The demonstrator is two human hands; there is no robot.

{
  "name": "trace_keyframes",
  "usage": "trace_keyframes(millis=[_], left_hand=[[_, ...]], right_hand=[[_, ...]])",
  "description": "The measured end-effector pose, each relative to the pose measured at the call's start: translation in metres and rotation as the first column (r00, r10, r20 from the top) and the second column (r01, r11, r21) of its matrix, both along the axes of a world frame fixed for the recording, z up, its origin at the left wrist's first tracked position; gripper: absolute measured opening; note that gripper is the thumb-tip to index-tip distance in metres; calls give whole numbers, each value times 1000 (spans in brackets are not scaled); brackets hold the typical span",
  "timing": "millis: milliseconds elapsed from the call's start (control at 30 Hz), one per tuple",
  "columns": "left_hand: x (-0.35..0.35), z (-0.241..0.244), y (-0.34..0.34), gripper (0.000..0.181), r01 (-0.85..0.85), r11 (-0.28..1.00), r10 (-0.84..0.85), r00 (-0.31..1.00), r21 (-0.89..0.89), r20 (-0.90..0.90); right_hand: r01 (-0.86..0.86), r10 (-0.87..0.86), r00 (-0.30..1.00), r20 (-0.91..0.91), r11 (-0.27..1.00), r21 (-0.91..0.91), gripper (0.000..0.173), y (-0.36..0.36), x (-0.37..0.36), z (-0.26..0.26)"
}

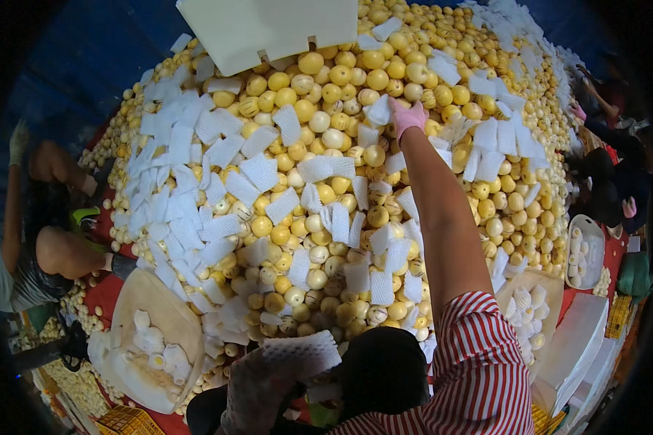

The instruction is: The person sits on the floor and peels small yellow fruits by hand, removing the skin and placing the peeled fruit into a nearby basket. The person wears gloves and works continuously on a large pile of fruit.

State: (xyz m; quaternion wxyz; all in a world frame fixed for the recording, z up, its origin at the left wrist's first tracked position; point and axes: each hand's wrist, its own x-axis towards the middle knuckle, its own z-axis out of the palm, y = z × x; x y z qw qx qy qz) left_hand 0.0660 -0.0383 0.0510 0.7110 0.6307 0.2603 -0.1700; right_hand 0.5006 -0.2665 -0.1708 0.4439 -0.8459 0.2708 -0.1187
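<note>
A large heap of round yellow and cream fruits (378, 216), some with dark stripes, fills the middle. My right hand (410, 118), in a pink glove, reaches far over the heap, its fingers against a white foam net (379, 111) that they seem to pinch. Flat white foam net sleeves (259, 172) lie scattered over the fruits. Low in the view, my left hand (283, 361) is largely hidden by a white foam net sleeve (310, 348) around or over it; its fingers cannot be made out.
Cream sacks or bags (125, 310) with net-wrapped fruits flank me. A white box (272, 27) stands beyond the heap. Co-workers sit at the left (57, 244) and right (615, 174). A clear tub (585, 255), white boxes (571, 331) and yellow crates (128, 421) stand around.
</note>
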Motion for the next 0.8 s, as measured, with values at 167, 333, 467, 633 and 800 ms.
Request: trace_keyframes(millis=[167,333,467,633,800], left_hand=[[23,12,3,23,380,736,-544,825,560,155],[35,21,-14,21,169,982,-166,985,82,-38],[26,13,-17,21,55,996,-58,998,-69,-36],[20,6,-15,20,28,995,-29,1000,-91,-2],[21,6,-9,19,60,998,-59,998,-16,9]], right_hand=[[-207,209,978,17,975,-87,83,-13,18,-27],[-467,466,884,-29,884,-20,66,-32,11,-34],[-544,552,833,-34,807,-229,49,-11,-24,-12],[-500,515,837,184,857,-124,47,-10,1,24],[-592,617,787,-21,745,-308,78,23,62,67]])
